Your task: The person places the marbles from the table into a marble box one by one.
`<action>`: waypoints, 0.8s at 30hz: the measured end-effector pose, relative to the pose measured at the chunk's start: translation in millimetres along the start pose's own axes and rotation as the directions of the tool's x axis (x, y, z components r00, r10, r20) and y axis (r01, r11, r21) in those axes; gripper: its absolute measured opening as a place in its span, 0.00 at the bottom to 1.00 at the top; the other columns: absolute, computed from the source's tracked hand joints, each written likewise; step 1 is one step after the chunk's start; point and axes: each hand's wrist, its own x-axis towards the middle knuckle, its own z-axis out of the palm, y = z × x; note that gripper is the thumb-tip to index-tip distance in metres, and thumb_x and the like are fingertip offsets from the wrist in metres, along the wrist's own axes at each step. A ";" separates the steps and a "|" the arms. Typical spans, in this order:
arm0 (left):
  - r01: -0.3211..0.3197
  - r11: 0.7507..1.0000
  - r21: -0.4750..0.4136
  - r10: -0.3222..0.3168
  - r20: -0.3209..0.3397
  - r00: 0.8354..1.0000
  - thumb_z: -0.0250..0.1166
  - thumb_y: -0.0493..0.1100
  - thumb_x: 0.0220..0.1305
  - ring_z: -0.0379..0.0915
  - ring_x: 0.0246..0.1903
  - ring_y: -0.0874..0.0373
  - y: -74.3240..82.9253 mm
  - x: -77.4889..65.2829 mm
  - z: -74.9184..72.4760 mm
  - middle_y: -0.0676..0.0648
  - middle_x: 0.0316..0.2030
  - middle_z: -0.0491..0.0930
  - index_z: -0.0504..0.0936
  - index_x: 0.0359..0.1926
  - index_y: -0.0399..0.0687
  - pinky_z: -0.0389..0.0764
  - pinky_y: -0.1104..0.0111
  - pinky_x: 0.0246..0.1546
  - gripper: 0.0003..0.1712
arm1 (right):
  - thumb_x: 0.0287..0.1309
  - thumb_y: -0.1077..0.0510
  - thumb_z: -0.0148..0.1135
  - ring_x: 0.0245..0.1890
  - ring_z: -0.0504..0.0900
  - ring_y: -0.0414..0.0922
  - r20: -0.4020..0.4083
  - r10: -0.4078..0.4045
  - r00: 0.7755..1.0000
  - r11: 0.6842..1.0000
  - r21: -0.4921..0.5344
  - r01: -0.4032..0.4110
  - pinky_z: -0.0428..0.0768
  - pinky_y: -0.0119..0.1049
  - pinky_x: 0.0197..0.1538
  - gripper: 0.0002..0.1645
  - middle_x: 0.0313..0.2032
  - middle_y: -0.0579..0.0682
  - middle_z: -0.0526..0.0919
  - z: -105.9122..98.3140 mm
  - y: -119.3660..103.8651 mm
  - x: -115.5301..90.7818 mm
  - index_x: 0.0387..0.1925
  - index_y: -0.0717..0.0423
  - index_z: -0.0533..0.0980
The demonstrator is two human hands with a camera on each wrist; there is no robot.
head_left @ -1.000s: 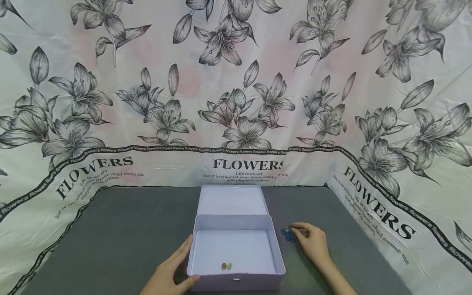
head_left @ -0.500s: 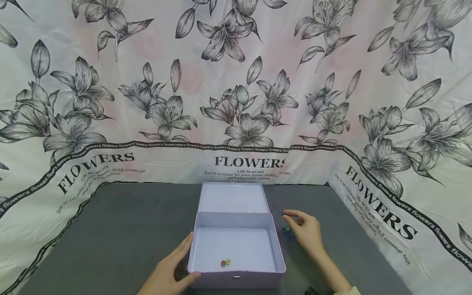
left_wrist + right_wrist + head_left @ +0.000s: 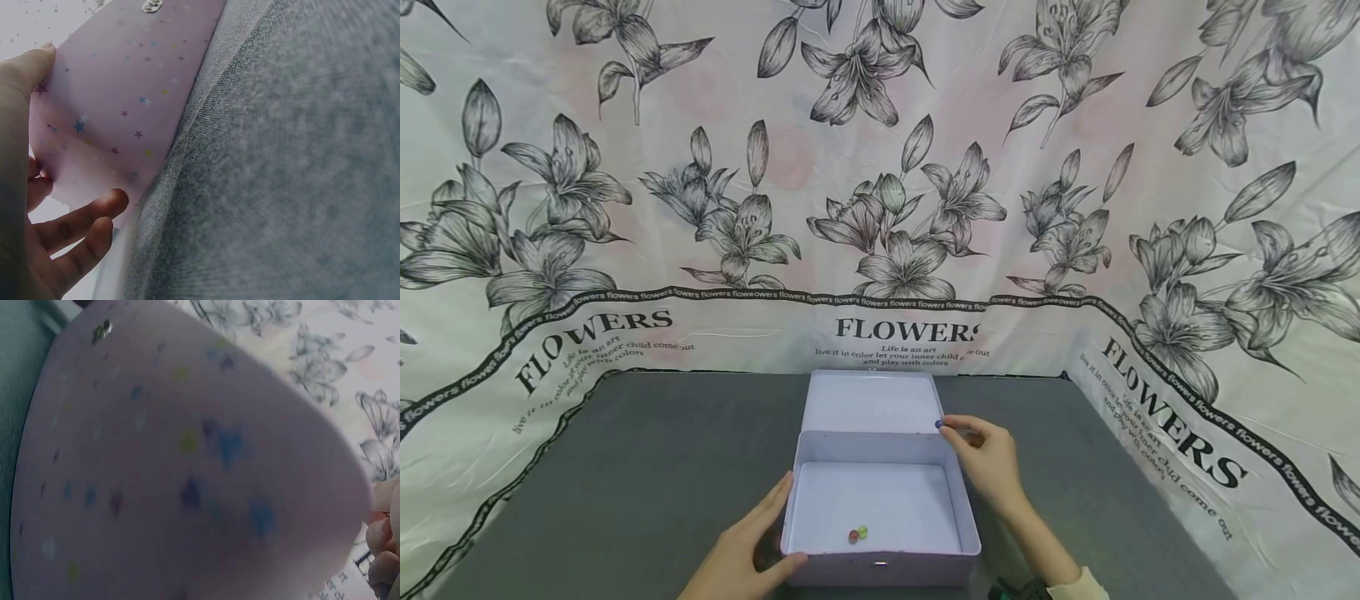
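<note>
Bead (image 3: 939, 424), blue, pinched at fingertips of right hand (image 3: 988, 462), near right edge of lid (image 3: 872, 402); left hand (image 3: 741, 546), half-open, grips box (image 3: 887, 571) at near-left corner. Red bead (image 3: 853, 537), green bead (image 3: 862, 532) lie inside.

Blue bit (image 3: 939, 424): partly hidden by fingertips, too tiny to tell its shape.
Right hand (image 3: 988, 462): in its own wrist view, the right edge cuts it off.
Left hand (image 3: 745, 546): the bottom edge of the head view cuts it.
Red bit (image 3: 853, 537) and green bit (image 3: 862, 532): too small to tell what they are.
Box (image 3: 880, 571): its stars (image 3: 229, 447) look fuzzy.
Dark thing (image 3: 1018, 592): cut off at the bottom.
</note>
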 end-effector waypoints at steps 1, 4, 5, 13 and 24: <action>-0.005 1.000 0.001 0.005 0.000 1.000 0.74 0.66 0.62 0.60 0.78 0.44 0.3 0.1 0.2 0.51 0.82 0.56 0.58 0.84 0.56 0.73 0.38 0.69 0.57 | 0.66 0.59 0.74 0.13 0.58 0.34 0.005 -0.001 1.000 1.000 0.004 0.001 0.56 0.25 0.16 0.08 0.13 0.41 0.69 2.7 -2.2 0.2 0.45 0.51 0.91; -0.001 1.000 -0.009 0.001 0.006 1.000 0.74 0.66 0.62 0.59 0.79 0.44 0.9 0.5 0.3 0.51 0.82 0.55 0.58 0.84 0.55 0.71 0.38 0.70 0.57 | 0.65 0.58 0.75 0.14 0.59 0.33 0.024 -0.002 1.000 0.999 0.032 0.001 0.56 0.26 0.17 0.08 0.17 0.45 0.74 10.5 -10.1 1.4 0.45 0.51 0.91; -0.004 1.000 -0.008 0.004 0.010 1.000 0.74 0.66 0.63 0.59 0.79 0.43 1.3 0.5 0.2 0.51 0.82 0.55 0.58 0.84 0.55 0.71 0.38 0.70 0.57 | 0.65 0.58 0.75 0.15 0.60 0.33 0.029 -0.004 1.000 0.999 0.041 0.002 0.57 0.26 0.18 0.08 0.19 0.47 0.77 13.4 -13.1 1.6 0.45 0.52 0.91; -0.025 1.000 0.015 0.025 -0.008 1.000 0.74 0.66 0.62 0.60 0.78 0.44 0.6 0.3 0.2 0.51 0.82 0.57 0.59 0.84 0.55 0.73 0.39 0.69 0.57 | 0.64 0.56 0.76 0.14 0.62 0.33 0.114 -0.024 0.993 0.998 0.064 0.017 0.56 0.27 0.18 0.08 0.25 0.60 0.84 38.0 -30.8 4.5 0.44 0.50 0.91; -0.005 1.000 0.012 0.005 0.006 1.000 0.74 0.68 0.62 0.59 0.79 0.45 0.0 -0.6 -0.5 0.51 0.83 0.55 0.57 0.84 0.56 0.72 0.39 0.70 0.58 | 0.63 0.59 0.76 0.15 0.65 0.32 0.217 -0.106 0.970 0.994 -0.013 0.111 0.61 0.26 0.19 0.06 0.33 0.46 0.91 63.7 -36.2 3.7 0.41 0.51 0.91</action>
